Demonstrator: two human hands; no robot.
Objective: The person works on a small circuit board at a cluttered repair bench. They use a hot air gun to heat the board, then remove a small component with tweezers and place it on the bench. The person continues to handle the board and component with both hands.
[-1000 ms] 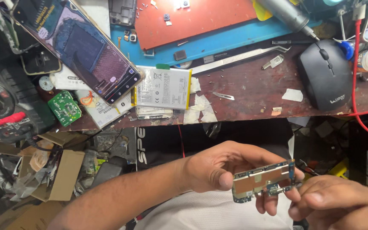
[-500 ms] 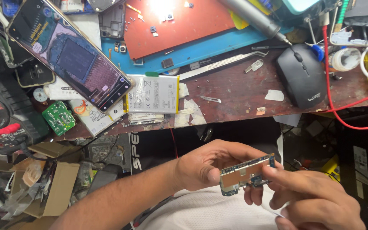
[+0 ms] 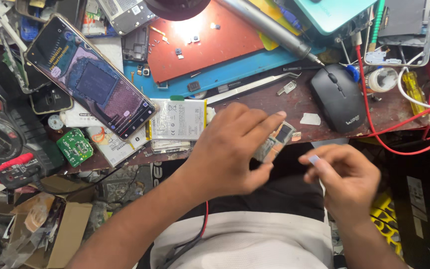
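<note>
Grey circuit board (image 3: 274, 141) pinched in one left hand (image 3: 232, 149).

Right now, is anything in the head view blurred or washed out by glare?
Head view: motion blur smears the left hand and the small circuit board it holds; the right hand is softer too. Lamp glare whitens part of the red rectangular mat. The bench clutter stays sharp.
</note>
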